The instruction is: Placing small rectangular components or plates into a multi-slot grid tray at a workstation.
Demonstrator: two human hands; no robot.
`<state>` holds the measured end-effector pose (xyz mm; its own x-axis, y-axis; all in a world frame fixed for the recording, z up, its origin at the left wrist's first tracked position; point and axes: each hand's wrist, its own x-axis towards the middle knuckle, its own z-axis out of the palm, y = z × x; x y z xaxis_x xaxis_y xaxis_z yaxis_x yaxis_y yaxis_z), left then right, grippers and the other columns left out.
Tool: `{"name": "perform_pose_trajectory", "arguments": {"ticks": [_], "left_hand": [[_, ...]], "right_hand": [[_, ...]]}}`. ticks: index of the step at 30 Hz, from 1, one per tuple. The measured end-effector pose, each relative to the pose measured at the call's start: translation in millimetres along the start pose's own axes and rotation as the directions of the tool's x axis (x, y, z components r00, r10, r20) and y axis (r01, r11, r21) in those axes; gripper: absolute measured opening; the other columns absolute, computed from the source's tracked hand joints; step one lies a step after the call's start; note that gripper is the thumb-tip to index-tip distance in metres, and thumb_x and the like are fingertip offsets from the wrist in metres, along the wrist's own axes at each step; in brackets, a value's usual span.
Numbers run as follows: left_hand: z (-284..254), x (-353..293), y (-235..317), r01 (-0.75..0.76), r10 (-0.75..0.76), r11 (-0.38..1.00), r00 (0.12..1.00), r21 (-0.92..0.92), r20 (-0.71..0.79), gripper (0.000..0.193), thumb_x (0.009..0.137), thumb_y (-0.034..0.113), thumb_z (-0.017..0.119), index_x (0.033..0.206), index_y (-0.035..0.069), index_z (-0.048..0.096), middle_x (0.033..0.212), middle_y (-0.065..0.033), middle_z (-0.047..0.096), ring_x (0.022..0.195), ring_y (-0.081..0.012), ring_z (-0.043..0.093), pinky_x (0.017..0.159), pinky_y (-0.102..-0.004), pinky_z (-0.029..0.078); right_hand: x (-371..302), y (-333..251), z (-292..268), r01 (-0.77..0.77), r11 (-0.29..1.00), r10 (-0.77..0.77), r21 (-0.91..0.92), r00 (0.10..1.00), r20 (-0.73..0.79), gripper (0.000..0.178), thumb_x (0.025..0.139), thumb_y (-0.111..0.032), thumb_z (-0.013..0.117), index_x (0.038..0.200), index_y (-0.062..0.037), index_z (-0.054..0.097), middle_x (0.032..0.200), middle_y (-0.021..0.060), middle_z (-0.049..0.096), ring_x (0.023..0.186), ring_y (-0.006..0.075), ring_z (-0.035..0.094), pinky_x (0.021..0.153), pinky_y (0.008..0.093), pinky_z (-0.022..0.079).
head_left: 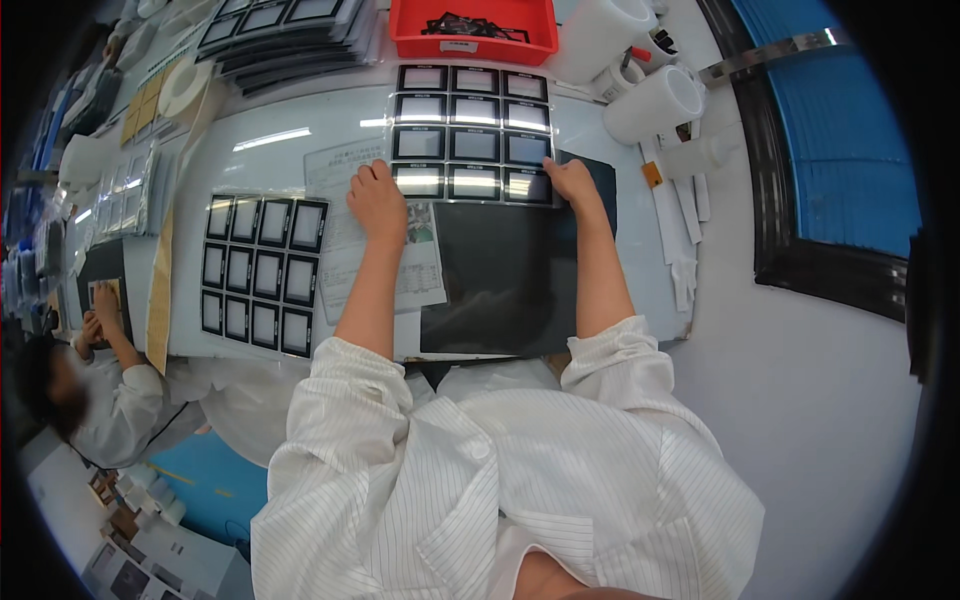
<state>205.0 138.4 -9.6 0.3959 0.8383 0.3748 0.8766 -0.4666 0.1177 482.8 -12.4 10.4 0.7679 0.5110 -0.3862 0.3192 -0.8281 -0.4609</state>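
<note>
A clear sheet of black-rimmed rectangular frames [475, 146], set in rows, lies across the far part of the work table. My right hand [576, 184] pinches its right edge near the lower corner. At the opposite edge, my left hand [378, 203] has its fingers curled together on the sheet's margin; the fingertips are partly hidden. A smooth black mat [500, 280] lies under the near edge of the sheet and extends toward me. Beside my left forearm is a printed paper [345, 262], partly covered by that arm. A second sheet of similar frames [262, 270] rests farther left.
A red bin [475, 28] of loose black pieces stands at the back, with a stack of framed sheets [285, 45] left of it. White rolls [655, 105] stand at the back right. Another person [110, 390] works at the far left. A dark-framed blue window [840, 150] is on the right.
</note>
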Motion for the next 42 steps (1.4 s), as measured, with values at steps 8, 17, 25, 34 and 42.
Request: {"name": "perform_pose_trajectory", "arguments": {"ticks": [8,17,25,34,42], "left_hand": [[3.5,-2.3,-1.4,0.005,-0.006,0.999,0.999,-0.037,-0.041,0.01,0.082,0.012,0.054,0.091,0.009,0.051,0.088,-0.0063,0.052,0.083,-0.0259,0.054,0.065,-0.039,0.042],[5.5,2.1,-7.7,0.081,-0.09,0.965,0.996,-0.247,-0.025,0.012,0.088,0.017,0.052,0.09,0.005,0.053,0.086,-0.01,0.055,0.082,-0.0313,0.054,0.069,-0.0435,0.043],[26.3,96.5,-69.4,0.986,0.175,-0.034,0.165,-0.161,0.971,0.06,0.082,0.051,0.064,0.091,-0.007,0.058,0.076,-0.0128,0.063,0.068,-0.0276,0.059,0.064,-0.0387,0.046],[-35.7,-4.0,-49.9,0.611,0.206,0.416,0.659,-0.674,0.724,0.033,0.085,0.029,0.064,0.088,-0.005,0.06,0.079,-0.0086,0.062,0.069,-0.0136,0.055,0.063,-0.03,0.045],[-153.5,-213.0,-124.1,0.926,0.083,0.09,0.359,-0.366,0.93,0.01,0.089,0.011,0.061,0.09,0.004,0.054,0.084,-0.0014,0.058,0.069,-0.0066,0.053,0.058,-0.0209,0.045]], "right_hand": [[-12.9,-1.4,2.2,0.06,0.996,-0.05,0.073,0.99,-0.134,0.06,0.081,-0.05,0.062,0.089,0.0094,0.063,0.077,0.0169,0.064,0.068,0.0251,0.062,0.064,0.0355,0.048],[-30.9,-18.2,-3.8,-0.112,0.496,-0.274,0.861,0.921,0.278,0.029,0.085,-0.018,0.066,0.107,-0.0008,0.058,0.099,0.0117,0.066,0.078,0.0165,0.065,0.069,0.0302,0.053],[-18.4,-10.7,-18.9,-0.329,0.486,-0.22,0.81,0.851,0.477,0.035,0.085,-0.005,0.062,0.117,-0.0018,0.049,0.107,0.0144,0.063,0.092,0.0231,0.065,0.078,0.0354,0.056],[-121.8,38.9,4.1,0.31,0.706,-0.46,0.637,0.884,0.08,0.057,0.083,-0.019,0.069,0.128,0.002,0.04,0.117,0.0109,0.053,0.101,0.0154,0.054,0.081,0.0277,0.048],[-257.0,104.8,-18.4,0.294,0.945,-0.302,-0.146,0.953,-0.037,0.027,0.081,-0.016,0.066,0.107,-0.0071,0.061,0.095,0.0088,0.064,0.085,0.0225,0.063,0.071,0.036,0.05]]}}
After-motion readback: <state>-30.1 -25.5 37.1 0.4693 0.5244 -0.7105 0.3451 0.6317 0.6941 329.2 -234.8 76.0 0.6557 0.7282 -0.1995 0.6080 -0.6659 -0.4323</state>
